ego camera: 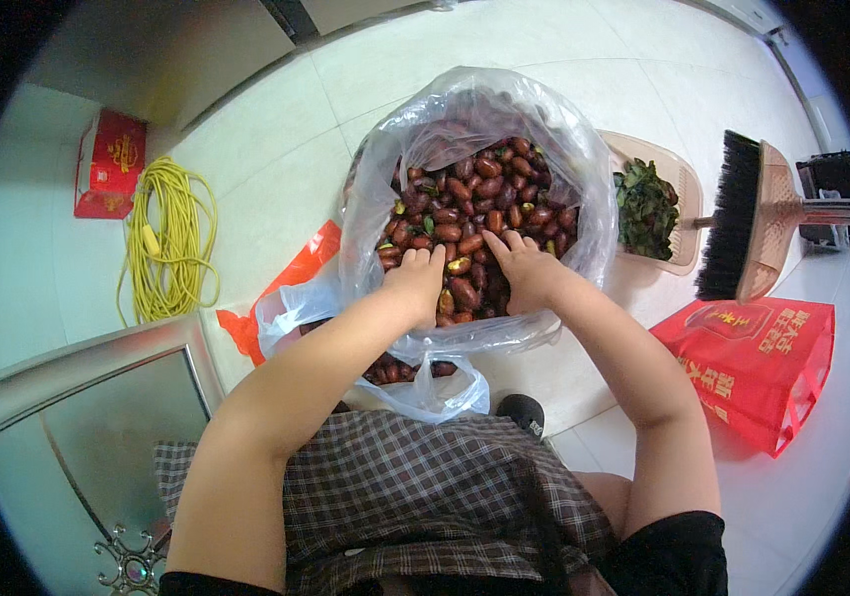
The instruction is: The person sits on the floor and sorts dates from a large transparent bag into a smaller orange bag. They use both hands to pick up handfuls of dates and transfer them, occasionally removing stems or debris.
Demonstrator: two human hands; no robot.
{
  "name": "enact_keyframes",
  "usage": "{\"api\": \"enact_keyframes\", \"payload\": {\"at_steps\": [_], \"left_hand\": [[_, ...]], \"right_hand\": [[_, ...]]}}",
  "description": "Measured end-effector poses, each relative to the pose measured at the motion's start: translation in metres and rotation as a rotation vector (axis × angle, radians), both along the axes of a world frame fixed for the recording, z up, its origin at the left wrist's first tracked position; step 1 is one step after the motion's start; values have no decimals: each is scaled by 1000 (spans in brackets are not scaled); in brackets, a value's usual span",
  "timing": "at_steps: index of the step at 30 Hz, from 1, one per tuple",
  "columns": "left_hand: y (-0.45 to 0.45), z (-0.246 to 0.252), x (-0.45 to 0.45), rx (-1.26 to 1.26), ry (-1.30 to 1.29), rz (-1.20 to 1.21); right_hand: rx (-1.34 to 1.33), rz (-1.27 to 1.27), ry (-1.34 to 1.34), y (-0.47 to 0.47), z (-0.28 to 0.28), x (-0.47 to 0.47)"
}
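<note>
A large clear plastic bag (592, 216) stands wide open before me, filled with brown-red jujubes (484, 186), some partly yellow-green. A few green leaves lie among the fruit. My left hand (416, 287) reaches into the near left part of the bag; its fingers rest on the jujubes, and whether any is in its grasp is hidden. To its right, my right hand (527, 272) lies on the fruit with fingers apart, the index fingertip against one jujube. Nearer to me, partly under my left forearm, a smaller whitish plastic bag (462, 398) also contains jujubes (395, 371).
A beige dustpan (685, 201) holding dark green leaves (647, 208) lies to the right, beside a black-bristled broom (764, 223). Below them is a red carry bag (749, 357). At left are a coiled yellow cable (171, 246), a red box (112, 164) and an orange-red plastic piece (298, 268).
</note>
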State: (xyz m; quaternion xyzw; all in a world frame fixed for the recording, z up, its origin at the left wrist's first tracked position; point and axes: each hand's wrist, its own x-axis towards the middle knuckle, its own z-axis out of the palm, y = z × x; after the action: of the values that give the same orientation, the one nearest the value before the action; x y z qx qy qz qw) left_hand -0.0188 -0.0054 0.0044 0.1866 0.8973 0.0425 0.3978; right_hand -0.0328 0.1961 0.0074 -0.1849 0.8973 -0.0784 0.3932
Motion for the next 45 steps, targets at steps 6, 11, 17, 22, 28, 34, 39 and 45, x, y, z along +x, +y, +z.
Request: {"api": "enact_keyframes", "payload": {"at_steps": [6, 11, 17, 22, 28, 34, 39, 45], "left_hand": [[-5, -12, 8, 165, 93, 80], [-17, -32, 10, 401, 113, 162], [-16, -36, 8, 645, 105, 269], [-16, -35, 8, 680, 116, 328], [-11, -15, -1, 683, 89, 267], [-10, 18, -7, 613, 25, 231], [-30, 56, 11, 683, 48, 218], [-72, 93, 69, 697, -70, 322]], "right_hand": [[-227, -97, -19, -11, -16, 3], [-576, -248, -79, -25, -28, 18], [-790, -323, -58, -26, -39, 15], [-915, -308, -39, -28, -32, 14], [-946, -449, -215, -18, -16, 11], [-968, -523, -284, -20, 15, 12], [-1065, -478, -206, -34, 55, 31], [-954, -363, -176, -74, 82, 79]]}}
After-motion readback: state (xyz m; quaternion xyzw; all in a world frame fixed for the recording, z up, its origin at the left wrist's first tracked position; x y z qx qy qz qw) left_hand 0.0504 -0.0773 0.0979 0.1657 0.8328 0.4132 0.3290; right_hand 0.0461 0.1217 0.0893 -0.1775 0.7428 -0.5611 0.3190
